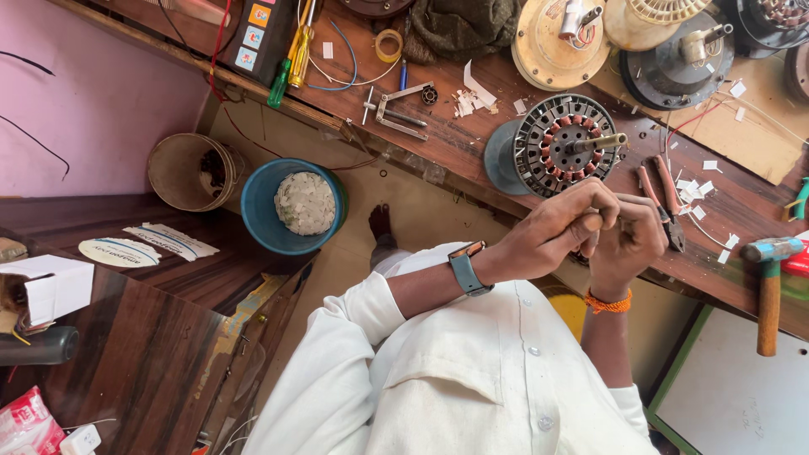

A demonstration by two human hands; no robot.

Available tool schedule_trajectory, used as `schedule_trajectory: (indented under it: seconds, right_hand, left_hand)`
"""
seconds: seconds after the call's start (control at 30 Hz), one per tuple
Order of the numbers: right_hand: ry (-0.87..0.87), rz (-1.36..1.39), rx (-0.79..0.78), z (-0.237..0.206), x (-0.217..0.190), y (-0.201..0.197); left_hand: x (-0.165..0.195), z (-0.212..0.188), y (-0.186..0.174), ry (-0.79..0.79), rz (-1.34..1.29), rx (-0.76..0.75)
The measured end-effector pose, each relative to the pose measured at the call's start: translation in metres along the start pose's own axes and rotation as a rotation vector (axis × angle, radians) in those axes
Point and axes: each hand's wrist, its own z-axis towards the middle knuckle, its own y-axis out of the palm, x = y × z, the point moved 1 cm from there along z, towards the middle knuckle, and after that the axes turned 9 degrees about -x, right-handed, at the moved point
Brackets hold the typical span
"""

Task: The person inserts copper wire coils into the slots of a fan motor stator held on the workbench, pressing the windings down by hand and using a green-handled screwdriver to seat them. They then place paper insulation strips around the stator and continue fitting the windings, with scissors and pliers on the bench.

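Observation:
My left hand [556, 226], with a blue-strapped watch on its wrist, and my right hand [625, 240], with an orange thread on its wrist, meet fingertip to fingertip just in front of a fan motor stator [563, 145]. Both hands have their fingers curled shut and pressed together. Whatever sits between the fingertips is hidden. The stator has copper windings and a steel shaft, and rests on the wooden workbench [472, 143]. Red-handled pliers [661, 195] lie beside my right hand.
A hammer [768, 291] lies at the right. Screwdrivers [291, 55], a tape roll [388, 45], a metal puller [403, 107], paper scraps and several motor housings [552, 46] crowd the bench. Below stand a blue tub [261, 223] of white scraps and a tan bucket [181, 173].

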Motion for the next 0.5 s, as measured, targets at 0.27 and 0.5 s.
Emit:
schedule_trajectory:
  seconds: [0.27,0.5]
  right_hand:
    - [0.057,0.351,0.151,0.012,-0.005,-0.029]
    - [0.304,0.264,0.164,-0.013,0.006,-0.033]
  left_hand:
    - [0.061,-0.01,-0.013,0.177,0.075,-0.274]
    - [0.045,0.014,-0.129,0.129,0.157,0.631]
